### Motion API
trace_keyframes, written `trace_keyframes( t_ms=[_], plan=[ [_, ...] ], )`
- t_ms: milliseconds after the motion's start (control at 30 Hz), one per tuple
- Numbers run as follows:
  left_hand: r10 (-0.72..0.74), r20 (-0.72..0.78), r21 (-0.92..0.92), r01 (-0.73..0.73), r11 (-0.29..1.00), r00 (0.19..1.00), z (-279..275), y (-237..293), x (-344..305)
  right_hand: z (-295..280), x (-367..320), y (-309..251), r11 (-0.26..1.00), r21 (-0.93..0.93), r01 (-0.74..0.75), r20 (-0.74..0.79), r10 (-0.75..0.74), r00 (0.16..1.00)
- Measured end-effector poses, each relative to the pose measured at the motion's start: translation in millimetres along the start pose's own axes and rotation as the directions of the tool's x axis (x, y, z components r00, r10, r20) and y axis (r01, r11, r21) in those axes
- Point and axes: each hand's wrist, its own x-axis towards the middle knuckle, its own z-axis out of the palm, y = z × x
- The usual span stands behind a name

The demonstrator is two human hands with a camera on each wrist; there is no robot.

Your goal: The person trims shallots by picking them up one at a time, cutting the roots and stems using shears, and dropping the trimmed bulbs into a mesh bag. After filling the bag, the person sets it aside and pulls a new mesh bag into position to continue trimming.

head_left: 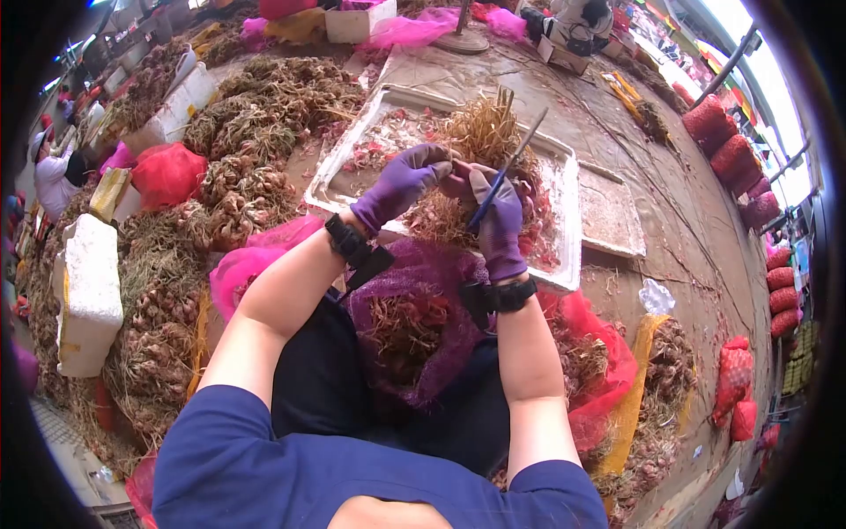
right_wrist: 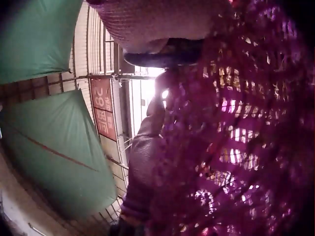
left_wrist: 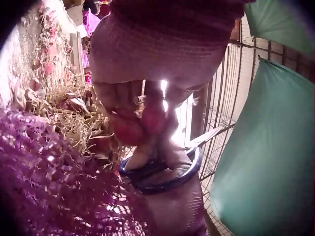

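Both hands wear purple gloves and meet over a white foam tray (head_left: pixel 568 220) heaped with dried stalks (head_left: pixel 480 128) and reddish skins. The left hand (head_left: pixel 405 183) pinches a small reddish bulb (head_left: pixel 454 182) from the left; the right hand's fingertips touch its other side. Curled round the blue handles of a pair of scissors (head_left: pixel 493 194) is the right hand (head_left: pixel 500 225), with the blades pointing up and away. In the left wrist view the blue handle loops (left_wrist: pixel 162 184) ring the right hand's fingers, and reddish bulbs (left_wrist: pixel 142 125) show between the hands.
A purple net bag (head_left: pixel 423 379) with stalks lies between the legs. Red net (head_left: pixel 608 353) is at the right, pink net (head_left: pixel 251 260) at the left. Piles of bulbs (head_left: pixel 159 335) and a white foam box (head_left: pixel 91 295) stand at the left. A second tray (head_left: pixel 608 212) lies beyond the first.
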Motion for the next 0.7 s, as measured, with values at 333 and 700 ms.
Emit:
trace_keyframes(
  t_ms=[333, 700],
  plan=[
    [0.079, -0.219, 0.234, -0.026, 0.972, 0.973, 0, -8, 3, 3, 1, 9, 0.968, -0.249, -0.041, 0.148, 0.08, 0.986],
    [-0.082, -0.056, -0.597, 0.032, 0.802, 0.995, -17, -12, 8, 11, -6, -6, 0.995, -0.051, -0.084, -0.004, 0.084, 0.996]
  ],
)
